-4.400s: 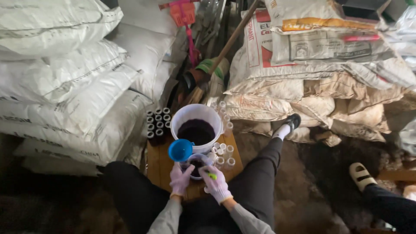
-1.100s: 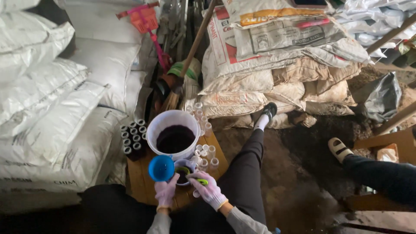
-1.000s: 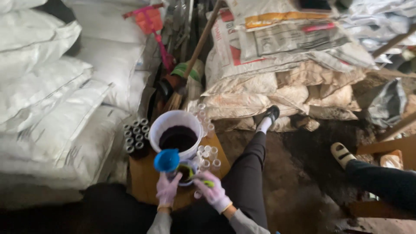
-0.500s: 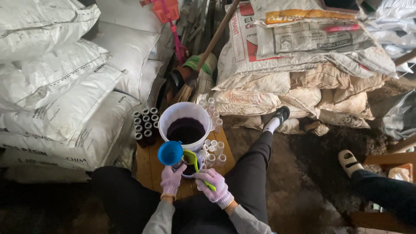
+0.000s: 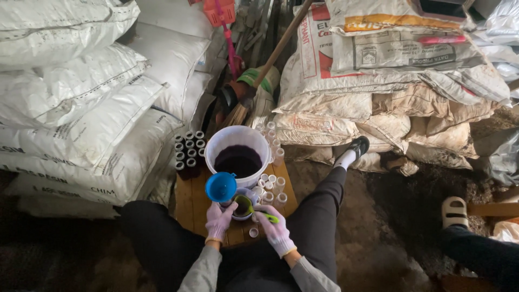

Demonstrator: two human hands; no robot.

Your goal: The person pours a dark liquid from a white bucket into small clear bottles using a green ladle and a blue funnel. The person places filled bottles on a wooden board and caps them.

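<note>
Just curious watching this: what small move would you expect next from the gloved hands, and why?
Probably the right hand tips the green scoop into the blue plastic funnel beside the left hand: the scoop sits loaded beside it, and empty small vials wait nearby.

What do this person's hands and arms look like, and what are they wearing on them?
Both hands are covered by thin, pale lilac gloves: the left hand and the right hand. The right glove ends in a yellowish band at the wrist. Above the gloves, both arms are in long grey sleeves of soft fabric, plain and without markings that show.
</note>
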